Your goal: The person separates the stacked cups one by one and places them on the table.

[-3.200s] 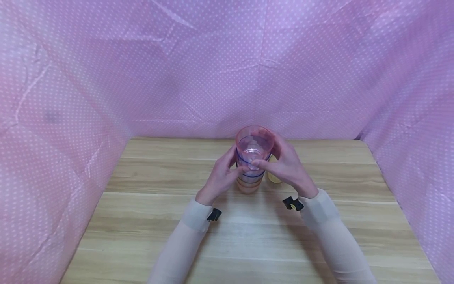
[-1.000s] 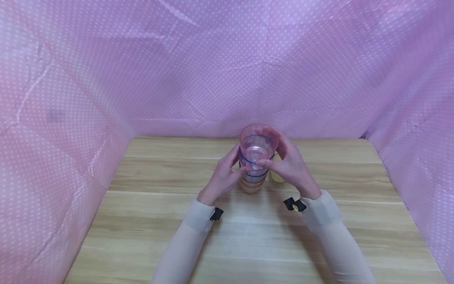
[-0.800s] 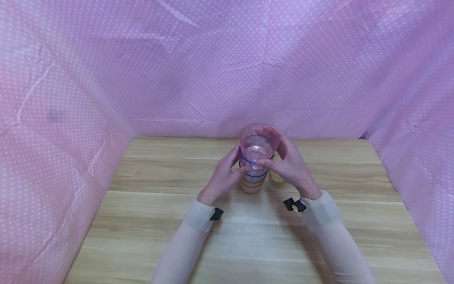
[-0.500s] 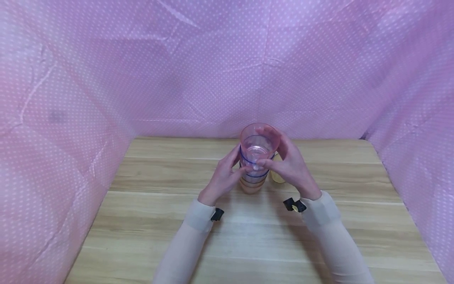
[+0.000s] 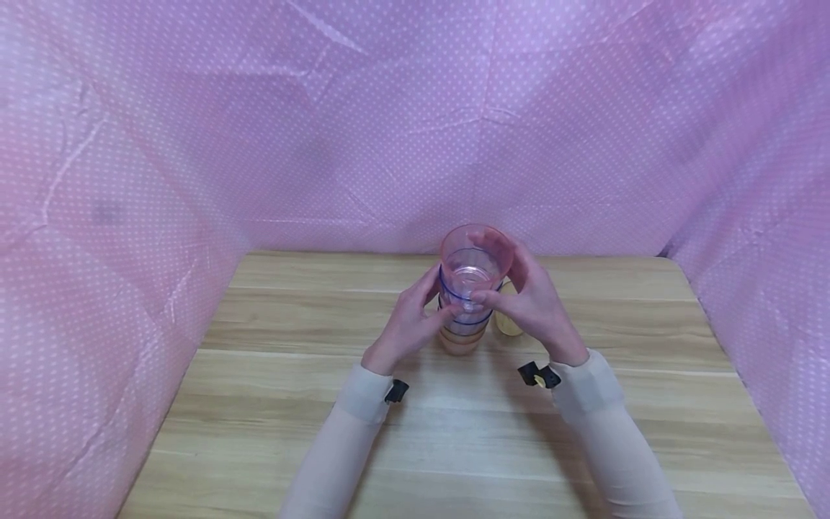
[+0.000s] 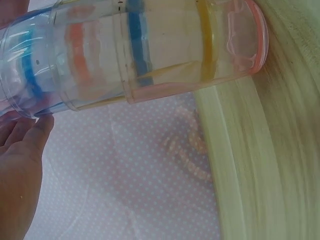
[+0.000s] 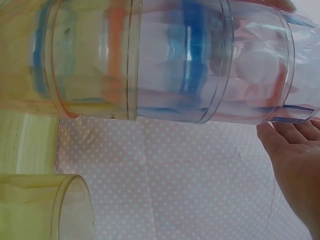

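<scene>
A tall, upright stack of nested transparent plastic cups (image 6: 135, 50) is held between the left hand (image 5: 410, 317) and the right hand (image 5: 533, 299). The pink-tinted cup at the top (image 5: 468, 261) is clasped by the right hand, with the thumb laid on the near side and the fingers seen through the far wall; the cup's clear round floor is visible from above. The stack is gripped slightly lower by the left hand. Below the hands, each cup is seated in the next, and a blue band (image 7: 192, 45), an orange band (image 7: 115, 60) and a yellow band (image 6: 206, 40) are shown. A transparent yellow plastic cup (image 5: 509, 324) is stood upright beside the stack, partly hidden by the right hand, on the pale wooden table (image 5: 454, 440).
</scene>
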The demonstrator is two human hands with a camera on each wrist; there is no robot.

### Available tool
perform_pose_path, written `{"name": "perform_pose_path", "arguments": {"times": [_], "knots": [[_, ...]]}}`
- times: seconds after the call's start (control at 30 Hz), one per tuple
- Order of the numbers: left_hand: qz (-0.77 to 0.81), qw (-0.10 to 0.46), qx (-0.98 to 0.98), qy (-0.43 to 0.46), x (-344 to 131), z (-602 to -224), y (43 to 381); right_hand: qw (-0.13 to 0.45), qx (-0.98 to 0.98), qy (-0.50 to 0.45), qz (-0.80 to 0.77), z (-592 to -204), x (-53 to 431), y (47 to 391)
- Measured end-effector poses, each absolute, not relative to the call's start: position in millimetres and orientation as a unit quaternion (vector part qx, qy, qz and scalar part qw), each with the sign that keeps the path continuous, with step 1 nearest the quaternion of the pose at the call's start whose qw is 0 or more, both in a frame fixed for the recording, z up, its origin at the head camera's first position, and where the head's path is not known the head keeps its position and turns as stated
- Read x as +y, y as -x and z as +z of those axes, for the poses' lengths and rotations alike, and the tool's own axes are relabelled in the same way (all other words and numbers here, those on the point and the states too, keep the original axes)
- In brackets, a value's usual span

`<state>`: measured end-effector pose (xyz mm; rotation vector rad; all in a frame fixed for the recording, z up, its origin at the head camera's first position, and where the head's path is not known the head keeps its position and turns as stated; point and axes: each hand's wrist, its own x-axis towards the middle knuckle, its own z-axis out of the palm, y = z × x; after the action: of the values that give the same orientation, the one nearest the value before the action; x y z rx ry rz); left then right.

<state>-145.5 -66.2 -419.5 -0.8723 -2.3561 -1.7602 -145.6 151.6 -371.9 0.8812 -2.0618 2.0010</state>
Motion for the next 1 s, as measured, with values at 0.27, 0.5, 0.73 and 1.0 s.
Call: {"name": "perform_pose_path", "arguments": {"times": [0.27,0.5,0.73,1.0], "knots": [[-0.583,0.014,-0.769,0.262,-66,-415,144,0.064,-0.678,-0.296,0.67,-373,152,146],[-0.587,0.033,-0.762,0.274,-65,-417,145,0.061,-0.648,-0.308,0.694,-372,154,147],[-0.581,0.039,-0.764,0.278,-64,-416,143,0.066,-0.645,-0.306,0.697,-369,153,145],[-0.583,0.043,-0.761,0.281,-64,-416,142,0.09,-0.615,-0.312,0.719,-361,150,140]]}}
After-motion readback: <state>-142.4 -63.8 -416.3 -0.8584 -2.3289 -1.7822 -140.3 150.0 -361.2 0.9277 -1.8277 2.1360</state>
